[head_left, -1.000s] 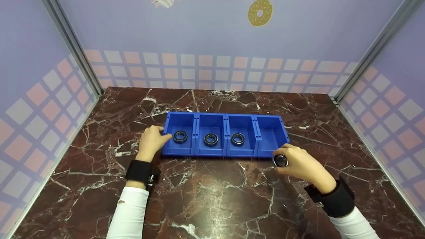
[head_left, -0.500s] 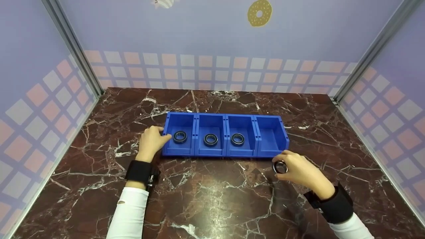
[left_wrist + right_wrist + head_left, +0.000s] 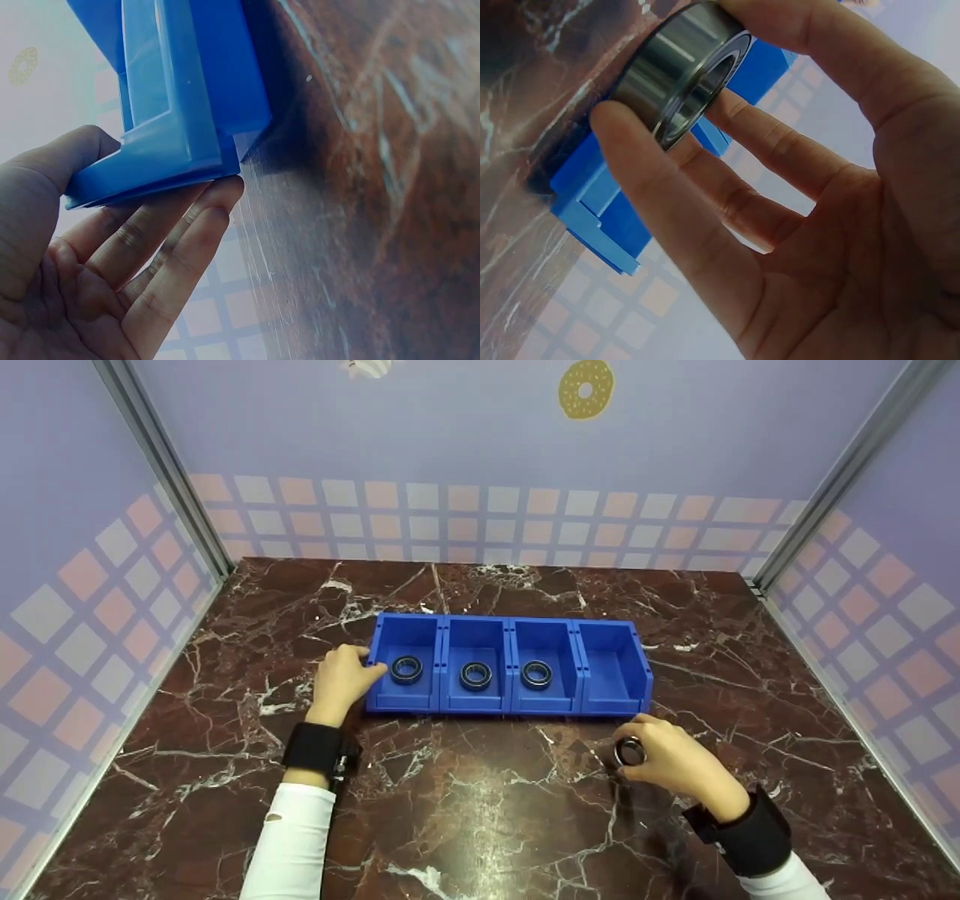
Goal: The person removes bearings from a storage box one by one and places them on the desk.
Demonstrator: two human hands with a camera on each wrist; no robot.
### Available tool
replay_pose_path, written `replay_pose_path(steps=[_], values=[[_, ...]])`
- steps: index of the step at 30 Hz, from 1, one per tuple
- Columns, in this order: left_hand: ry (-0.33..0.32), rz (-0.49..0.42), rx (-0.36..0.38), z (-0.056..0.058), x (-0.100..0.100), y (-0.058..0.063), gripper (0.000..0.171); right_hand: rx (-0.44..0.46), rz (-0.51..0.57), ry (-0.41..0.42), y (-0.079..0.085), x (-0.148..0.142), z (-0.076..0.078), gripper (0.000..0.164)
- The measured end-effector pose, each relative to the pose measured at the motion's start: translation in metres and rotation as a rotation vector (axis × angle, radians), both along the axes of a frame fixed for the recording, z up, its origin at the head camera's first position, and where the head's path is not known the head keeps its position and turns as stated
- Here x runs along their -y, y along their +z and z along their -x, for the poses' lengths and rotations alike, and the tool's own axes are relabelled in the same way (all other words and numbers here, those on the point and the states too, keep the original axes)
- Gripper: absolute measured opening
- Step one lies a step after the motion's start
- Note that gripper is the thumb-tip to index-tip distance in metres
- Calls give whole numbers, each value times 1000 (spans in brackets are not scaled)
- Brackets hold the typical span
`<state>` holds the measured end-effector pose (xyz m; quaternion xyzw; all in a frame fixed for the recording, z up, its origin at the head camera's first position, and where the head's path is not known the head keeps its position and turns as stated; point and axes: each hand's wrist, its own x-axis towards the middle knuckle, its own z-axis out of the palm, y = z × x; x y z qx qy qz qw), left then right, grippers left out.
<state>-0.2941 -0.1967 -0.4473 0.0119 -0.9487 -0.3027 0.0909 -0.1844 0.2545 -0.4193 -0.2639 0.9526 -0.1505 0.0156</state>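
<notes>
bearing pinched by rim in right hand, low over marble table, just near of empty rightmost bin | left hand flat-fingered, bracing blue tray at left end | advice: keep ring level, firm rim pinch, tray steadied

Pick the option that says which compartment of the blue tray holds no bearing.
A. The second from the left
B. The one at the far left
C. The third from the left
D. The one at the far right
D. In the head view the far-right compartment of the blue tray shows only bare blue floor, while the other three each hold a bearing; the right hand pinches a fourth bearing in front of the tray.
</notes>
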Motion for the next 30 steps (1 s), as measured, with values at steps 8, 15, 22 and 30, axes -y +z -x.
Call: replay_pose_path(steps=[8,15,22,30], values=[[-2,-9,-7,0,0,-1,46,-15,6,0,-8,-1,-2,35],[1,-10,-16,-1,0,-1,46,3,-3,-26,-13,0,-7,37],[-2,-8,-10,-1,1,-1,48,0,4,4,-18,0,-8,33],[2,0,5,0,0,-1,47,24,11,18,-24,0,-9,32]])
